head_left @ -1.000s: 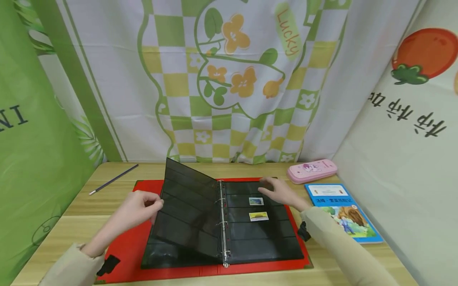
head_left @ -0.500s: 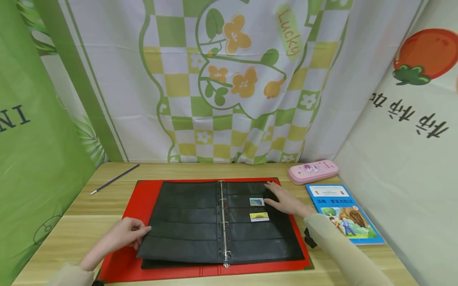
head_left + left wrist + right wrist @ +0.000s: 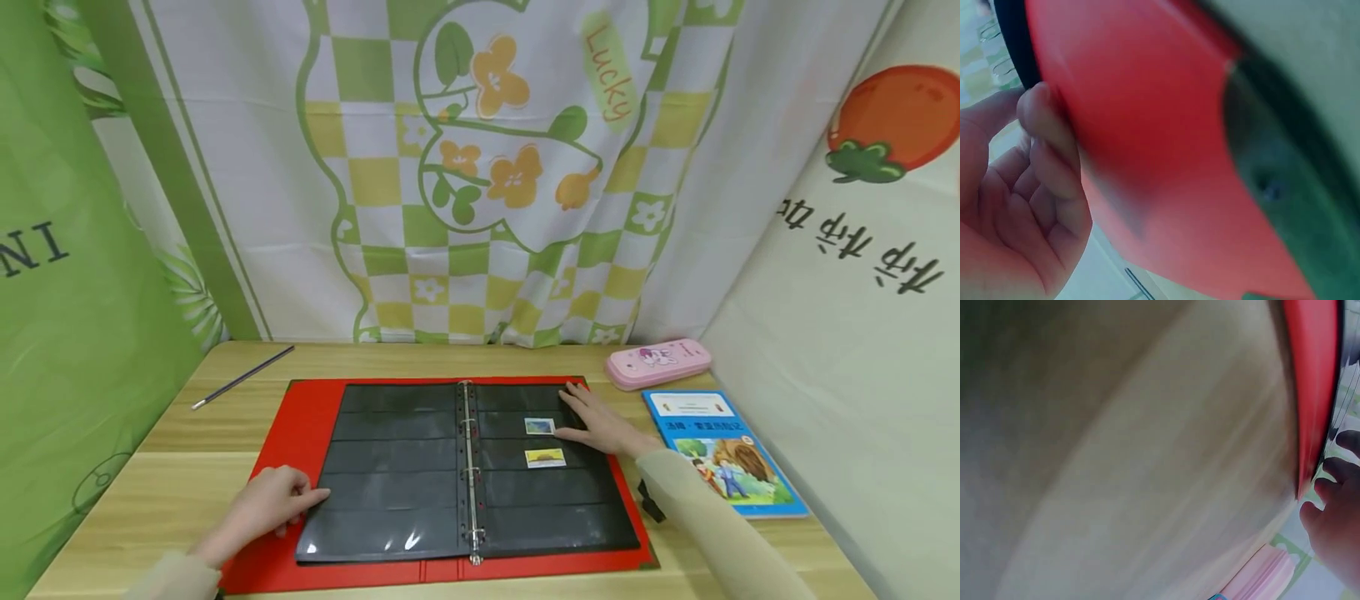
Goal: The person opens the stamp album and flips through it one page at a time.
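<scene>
An open red stamp album (image 3: 303, 425) with a metal ring spine lies on the table. Its left black page (image 3: 390, 454) is flat; the right page (image 3: 555, 525) bears a blue-green stamp (image 3: 539, 427) and a yellow stamp (image 3: 545, 458). At the outer edge of the left page, my left hand (image 3: 272, 502) has its fingers curled and its thumb at the edge; the left wrist view shows its fingertips against the black page edge (image 3: 1015, 47). My right hand (image 3: 600, 423) rests with spread fingers on the upper right page, beside the blue-green stamp.
On the wooden table (image 3: 165, 483), a pencil (image 3: 243, 377) lies at the back left. A pink pencil case (image 3: 658, 364) stands at the back right, and a blue-edged picture book (image 3: 726, 454) lies in front of it. Patterned curtains (image 3: 480, 275) hang behind the table.
The raised black page has come down leftward and now lies flat, with my left hand lower at its edge. My right hand has settled onto the right page.
</scene>
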Motion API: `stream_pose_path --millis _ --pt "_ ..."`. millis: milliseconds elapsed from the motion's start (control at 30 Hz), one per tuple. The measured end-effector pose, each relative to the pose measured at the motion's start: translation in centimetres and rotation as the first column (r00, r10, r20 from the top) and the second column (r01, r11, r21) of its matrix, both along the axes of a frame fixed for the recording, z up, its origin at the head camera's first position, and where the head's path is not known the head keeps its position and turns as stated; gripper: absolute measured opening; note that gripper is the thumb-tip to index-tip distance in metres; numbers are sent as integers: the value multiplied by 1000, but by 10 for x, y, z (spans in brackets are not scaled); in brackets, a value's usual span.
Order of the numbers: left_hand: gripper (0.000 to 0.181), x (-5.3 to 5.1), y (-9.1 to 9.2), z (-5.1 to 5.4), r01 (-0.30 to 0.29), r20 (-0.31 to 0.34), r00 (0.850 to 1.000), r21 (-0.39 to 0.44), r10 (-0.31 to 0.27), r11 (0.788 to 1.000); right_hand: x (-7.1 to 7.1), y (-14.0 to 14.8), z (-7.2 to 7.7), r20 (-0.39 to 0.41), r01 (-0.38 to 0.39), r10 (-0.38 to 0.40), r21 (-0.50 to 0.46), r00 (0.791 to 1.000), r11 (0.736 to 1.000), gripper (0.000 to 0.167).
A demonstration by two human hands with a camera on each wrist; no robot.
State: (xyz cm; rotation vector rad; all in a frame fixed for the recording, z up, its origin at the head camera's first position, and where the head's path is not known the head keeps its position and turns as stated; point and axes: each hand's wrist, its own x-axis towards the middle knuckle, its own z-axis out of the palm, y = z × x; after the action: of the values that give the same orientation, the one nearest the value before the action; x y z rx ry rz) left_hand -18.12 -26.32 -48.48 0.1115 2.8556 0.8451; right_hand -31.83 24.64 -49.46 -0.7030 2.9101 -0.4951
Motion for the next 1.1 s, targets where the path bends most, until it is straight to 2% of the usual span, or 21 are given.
stream_pose_path --millis 133,233,300,400,467,500,533,567,667,767,900,1100 --pt "46 -4 4 -5 -40 -95 995 -137 27 990 -3 2 -1 0 20 -20 -2 1000 1000 92" --pt "44 -7 7 -8 -38 -214 977 -195 -5 980 -5 3 -2 -5 24 -24 10 1000 1000 95" --pt "40 -9 9 -9 -21 -317 947 -238 -57 971 -6 3 -2 0 30 -30 20 1000 999 97" --pt "42 -13 13 -12 21 -457 873 -313 -170 950 -7 4 -2 20 43 -43 28 999 999 98" --pt "51 -14 14 -15 48 -504 830 -360 -237 932 -7 4 -2 23 43 -43 38 999 998 98" --pt "58 -14 15 -16 66 -503 823 -377 -264 924 -8 4 -1 25 42 -43 41 999 998 98" --pt "63 -14 15 -17 87 -489 825 -385 -283 919 -8 3 -1 30 45 -46 45 998 998 98" --pt "69 -14 15 -18 110 -463 834 -391 -299 914 -8 3 -1 27 40 -41 49 999 998 98" --pt "81 -12 16 -19 173 -364 871 -400 -329 900 -9 3 0 36 43 -45 50 998 998 100" --pt "88 -10 17 -19 226 -271 897 -395 -348 891 -11 3 0 31 39 -41 46 999 998 102" --pt "92 -8 18 -18 266 -207 908 -392 -366 881 -12 5 0 28 32 -34 51 999 998 103" --pt "93 -7 18 -16 265 -206 905 -413 -373 871 -13 5 -1 50 35 -36 22 998 999 103"
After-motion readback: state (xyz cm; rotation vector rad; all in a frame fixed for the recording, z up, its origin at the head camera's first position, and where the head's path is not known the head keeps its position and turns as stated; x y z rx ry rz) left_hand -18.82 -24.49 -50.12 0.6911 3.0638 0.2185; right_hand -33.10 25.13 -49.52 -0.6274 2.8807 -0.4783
